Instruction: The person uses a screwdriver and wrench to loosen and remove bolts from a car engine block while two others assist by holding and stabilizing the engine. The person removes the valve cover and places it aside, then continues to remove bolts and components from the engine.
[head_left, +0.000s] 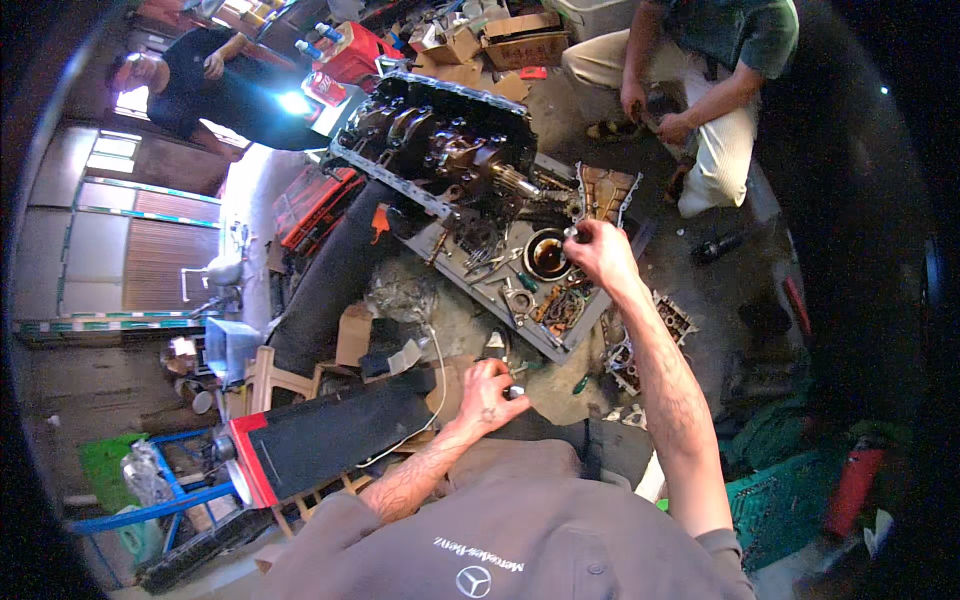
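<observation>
My right hand (604, 256) reaches forward over a grey tray table, its fingers pinched around a small shiny metal piece (574, 235). Just left of those fingers sits a round bowl (530, 262) with dark oil in it. Close to my body, my left hand (486, 400) is curled around a small pale, shiny piece (513, 392); its kind is too small to tell. Beyond the bowl lies a large engine block (440, 140), its crankshaft showing. A bronze-coloured metal cover (606, 192) stands at the tray's far right corner.
Tools and metal parts crowd the grey tray (560, 345). Another engine part (675, 318) lies right of it. One person (700, 110) squats at the far right; another person (190, 85) is at the far left, near a bright lamp (294, 103). A black padded board (335, 440) lies left.
</observation>
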